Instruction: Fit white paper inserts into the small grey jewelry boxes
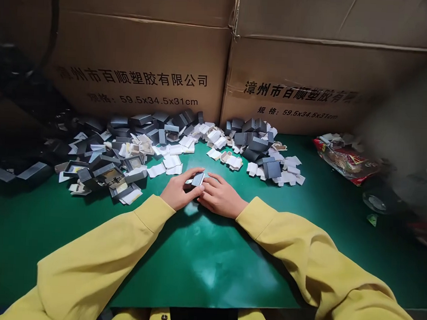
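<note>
I see the left hand (179, 190) pinching a small box (198, 179) between thumb and fingers over the green table (208, 265). The right hand (221, 197) curls at its three o'clock side; whether it grips, I cannot tell. Dark boxes (105, 172) lie toward ten o'clock.

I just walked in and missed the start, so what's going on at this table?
A person's left hand holds a small grey box, with the right hand close against its other side. They are over the green table. Beyond them lie two heaps of dark boxes and white pieces, the left heap larger than the right heap. Big cardboard cartons stand behind.
</note>
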`<state>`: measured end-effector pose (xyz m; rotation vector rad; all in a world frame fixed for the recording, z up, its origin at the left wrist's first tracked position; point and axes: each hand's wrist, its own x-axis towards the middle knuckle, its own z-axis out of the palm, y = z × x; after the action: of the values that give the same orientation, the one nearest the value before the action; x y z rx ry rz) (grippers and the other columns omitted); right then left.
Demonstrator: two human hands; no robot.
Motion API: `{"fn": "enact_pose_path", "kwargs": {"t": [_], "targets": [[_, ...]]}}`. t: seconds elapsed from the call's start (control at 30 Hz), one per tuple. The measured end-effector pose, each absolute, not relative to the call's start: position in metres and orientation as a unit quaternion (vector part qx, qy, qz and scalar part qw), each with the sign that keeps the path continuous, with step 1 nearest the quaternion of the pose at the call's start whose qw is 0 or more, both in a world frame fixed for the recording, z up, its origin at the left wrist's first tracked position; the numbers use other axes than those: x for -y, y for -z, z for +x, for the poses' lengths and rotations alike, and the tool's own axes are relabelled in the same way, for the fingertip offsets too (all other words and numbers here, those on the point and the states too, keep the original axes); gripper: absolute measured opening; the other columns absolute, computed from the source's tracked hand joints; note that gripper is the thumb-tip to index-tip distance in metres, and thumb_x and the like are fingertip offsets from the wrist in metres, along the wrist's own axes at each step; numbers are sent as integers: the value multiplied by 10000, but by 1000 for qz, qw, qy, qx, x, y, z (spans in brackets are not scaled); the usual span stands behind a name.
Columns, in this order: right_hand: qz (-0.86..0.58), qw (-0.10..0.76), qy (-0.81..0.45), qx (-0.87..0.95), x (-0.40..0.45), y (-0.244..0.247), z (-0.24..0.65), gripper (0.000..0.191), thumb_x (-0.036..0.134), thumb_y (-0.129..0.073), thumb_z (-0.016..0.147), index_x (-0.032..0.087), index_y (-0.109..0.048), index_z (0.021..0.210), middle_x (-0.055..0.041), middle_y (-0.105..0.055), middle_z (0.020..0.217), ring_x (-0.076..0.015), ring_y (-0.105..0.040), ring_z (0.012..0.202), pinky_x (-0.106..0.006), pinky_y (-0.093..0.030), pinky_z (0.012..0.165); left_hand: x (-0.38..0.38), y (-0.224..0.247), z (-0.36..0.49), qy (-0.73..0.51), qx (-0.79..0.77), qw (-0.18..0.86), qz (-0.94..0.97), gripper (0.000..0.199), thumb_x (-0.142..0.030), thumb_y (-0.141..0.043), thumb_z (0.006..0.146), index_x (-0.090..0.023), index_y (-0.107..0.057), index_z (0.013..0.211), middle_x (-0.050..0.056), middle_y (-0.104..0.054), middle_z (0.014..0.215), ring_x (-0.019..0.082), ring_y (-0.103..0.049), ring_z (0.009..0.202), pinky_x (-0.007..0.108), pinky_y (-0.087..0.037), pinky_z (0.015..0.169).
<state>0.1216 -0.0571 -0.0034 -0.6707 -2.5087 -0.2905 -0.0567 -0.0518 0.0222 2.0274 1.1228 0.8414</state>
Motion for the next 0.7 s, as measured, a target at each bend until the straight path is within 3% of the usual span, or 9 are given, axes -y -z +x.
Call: {"fn": "enact_pose_path", "kwargs": {"t": [0.17, 0.3, 0.37, 0.7], "targets": [[-236, 271, 98, 928, 56, 5, 123, 198, 262, -428, 883, 150, -587, 920, -104, -619, 984, -213, -492, 1096, -428, -331, 1047, 53, -14, -48, -337, -479, 222, 780, 383, -352, -456, 836, -182, -515, 1174, 63, -628, 1070, 184, -616, 902, 278, -509, 779], [-240, 273, 75, 929, 57, 6, 124, 246, 267, -415, 885, 132, -560, 1030, -128, -588, 1106, -224, -447, 1165, -429, -335, 1034, 47, -4, -49, -357, -450, 110, 811, 352, -260, -369, 877, -164, -503, 1188, 98, -573, 1207, 194, -554, 1091, 329, -435, 948], [-243, 268, 79, 929, 57, 7, 124, 258, 276, -408, 888, 128, -562, 1032, -130, -591, 1097, -230, -458, 1142, -420, -355, 1001, 44, 0, -50, -355, -431, 69, 827, 348, -231, -350, 881, -169, -500, 1189, 100, -560, 1228, 186, -535, 1122, 332, -432, 960], [-263, 269, 82, 923, 54, 9, 125, 318, 400, -430, 884, 165, -575, 1042, -95, -629, 1036, -237, -491, 1015, -397, -375, 842, 43, 2, -52, -382, -444, 46, 809, 369, -125, -366, 827, -182, -552, 1141, 62, -629, 1128, 158, -594, 1035, 283, -467, 922]]}}
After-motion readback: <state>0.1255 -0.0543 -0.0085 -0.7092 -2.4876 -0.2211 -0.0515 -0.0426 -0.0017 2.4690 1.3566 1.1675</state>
